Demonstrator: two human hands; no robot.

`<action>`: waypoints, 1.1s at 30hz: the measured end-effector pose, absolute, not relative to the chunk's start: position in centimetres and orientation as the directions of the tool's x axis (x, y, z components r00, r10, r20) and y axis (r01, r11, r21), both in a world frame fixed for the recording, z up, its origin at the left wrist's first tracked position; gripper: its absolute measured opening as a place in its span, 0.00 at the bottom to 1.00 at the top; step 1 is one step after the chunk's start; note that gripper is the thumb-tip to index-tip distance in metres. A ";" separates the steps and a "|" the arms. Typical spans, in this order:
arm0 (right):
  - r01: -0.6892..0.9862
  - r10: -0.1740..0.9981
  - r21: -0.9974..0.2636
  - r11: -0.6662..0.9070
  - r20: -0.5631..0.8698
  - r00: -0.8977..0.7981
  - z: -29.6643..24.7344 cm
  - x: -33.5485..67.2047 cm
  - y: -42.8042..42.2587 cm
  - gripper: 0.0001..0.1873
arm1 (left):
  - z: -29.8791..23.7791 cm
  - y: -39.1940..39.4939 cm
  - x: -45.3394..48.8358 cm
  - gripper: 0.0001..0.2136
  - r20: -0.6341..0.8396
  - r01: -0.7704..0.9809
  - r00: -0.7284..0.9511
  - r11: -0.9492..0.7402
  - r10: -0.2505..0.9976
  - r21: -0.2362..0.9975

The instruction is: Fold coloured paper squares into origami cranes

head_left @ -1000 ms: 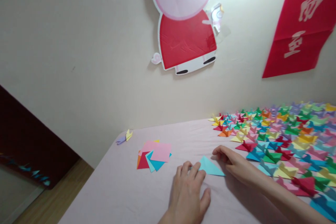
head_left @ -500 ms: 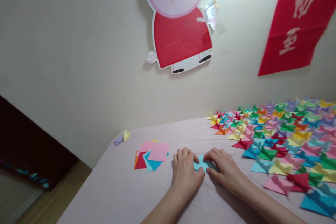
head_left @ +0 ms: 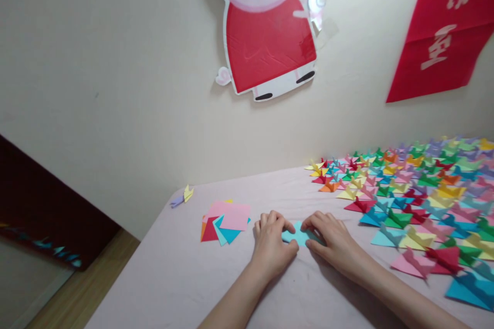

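A light blue piece of origami paper (head_left: 299, 236) lies on the pale pink cloth, its two ends partly hidden under my fingers. My left hand (head_left: 273, 240) grips its left end between thumb and fingertips. On the opposite side, my right hand (head_left: 331, 239) pinches the right end with thumb and forefinger. The paper's middle shows between both hands; its exact folds are too small to make out. Just left of my left hand, a loose fan of square paper sheets (head_left: 236, 216) in pink, red, blue, orange and yellow is spread out.
Rows of colourful folded paper cranes (head_left: 419, 187) cover the right side of the cloth-covered table (head_left: 162, 277). Two small folded pieces, one yellow (head_left: 188, 194) and one purple (head_left: 177, 201), sit at the far left corner. A wall (head_left: 127, 87) rises behind.
The whole view has tilted slightly downward. Both hands stay on the light blue paper, with a little more of its middle showing between them.
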State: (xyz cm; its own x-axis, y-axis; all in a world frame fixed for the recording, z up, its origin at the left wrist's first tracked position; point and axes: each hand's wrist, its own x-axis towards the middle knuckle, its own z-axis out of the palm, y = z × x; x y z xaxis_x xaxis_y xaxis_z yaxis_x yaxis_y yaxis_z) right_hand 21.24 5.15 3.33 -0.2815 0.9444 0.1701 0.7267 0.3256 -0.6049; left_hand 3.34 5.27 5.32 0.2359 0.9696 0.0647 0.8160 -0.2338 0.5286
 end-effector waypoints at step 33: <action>0.680 0.923 -0.626 0.381 0.211 -0.323 4.1 21.4 4.4 0.09 | 6.1 5.0 1.5 0.22 0.147 0.685 0.379 -0.383 0.914 0.620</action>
